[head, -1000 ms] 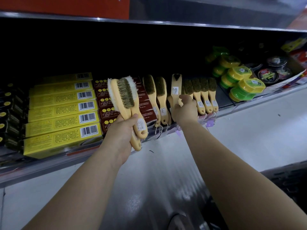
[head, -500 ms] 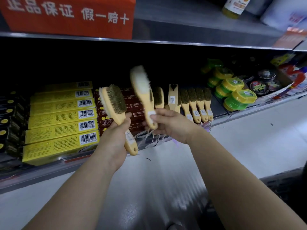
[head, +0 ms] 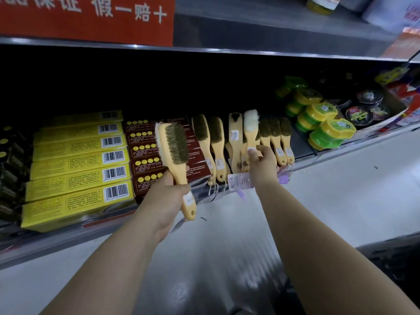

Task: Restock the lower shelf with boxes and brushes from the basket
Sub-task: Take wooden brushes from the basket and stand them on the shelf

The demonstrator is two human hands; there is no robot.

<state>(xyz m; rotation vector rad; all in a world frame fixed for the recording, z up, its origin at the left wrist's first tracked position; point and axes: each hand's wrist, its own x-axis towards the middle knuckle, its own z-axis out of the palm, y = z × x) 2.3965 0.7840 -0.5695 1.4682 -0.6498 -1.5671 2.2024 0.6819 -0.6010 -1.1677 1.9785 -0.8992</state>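
Observation:
My left hand (head: pixel 167 196) grips the handle of a wooden brush (head: pixel 175 153) with dark bristles and a white fleece back, held upright in front of the lower shelf (head: pixel 91 226). My right hand (head: pixel 261 160) pinches the handle of a second brush (head: pixel 251 128), white fleece facing me, standing among the row of wooden brushes (head: pixel 275 137) on the shelf. Yellow boxes (head: pixel 75 169) and dark red boxes (head: pixel 147 151) lie stacked to the left of the brushes. Only a dark corner that may be the basket (head: pixel 395 255) shows at lower right.
Green and yellow round tubs (head: pixel 322 126) and black tins (head: pixel 361 112) fill the shelf's right end. Dark packages (head: pixel 9 164) sit at far left. A red sign (head: pixel 86 17) hangs on the upper shelf edge. Purple tags (head: pixel 238 181) dangle from the brushes. White floor lies below.
My right hand took the fleece-backed brush from beside my left hand and carried it right, into the row of brushes on the shelf. My left hand keeps one brush.

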